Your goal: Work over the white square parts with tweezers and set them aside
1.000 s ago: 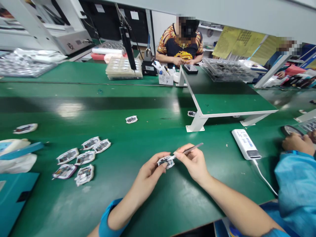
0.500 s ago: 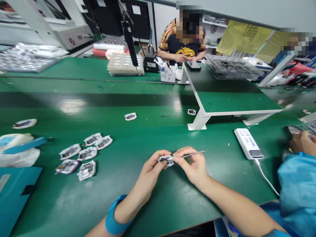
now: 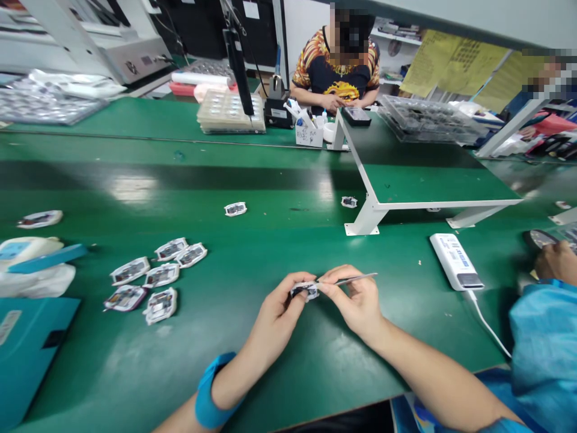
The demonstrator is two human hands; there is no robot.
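My left hand (image 3: 276,317) pinches a small white-edged circuit part (image 3: 305,290) just above the green table (image 3: 252,198). My right hand (image 3: 356,300) is closed on thin metal tweezers (image 3: 356,278), whose tip meets the part. Both hands touch at the part, near the table's front middle. To the left lies a loose group of several similar parts (image 3: 153,278). Single parts lie further back, one part (image 3: 235,208) near the middle and another part (image 3: 348,201) by the stand's foot.
A white raised shelf (image 3: 428,180) stands at the right, with a white device (image 3: 456,261) and its cable in front. A co-worker in a blue sleeve (image 3: 545,337) works at the right edge. Another person sits across the table. A teal box (image 3: 27,343) lies at the left.
My hands have drawn closer together around the part and the tweezers have tilted flatter. The view has shifted slightly; the co-worker's hand at the right has moved a little.
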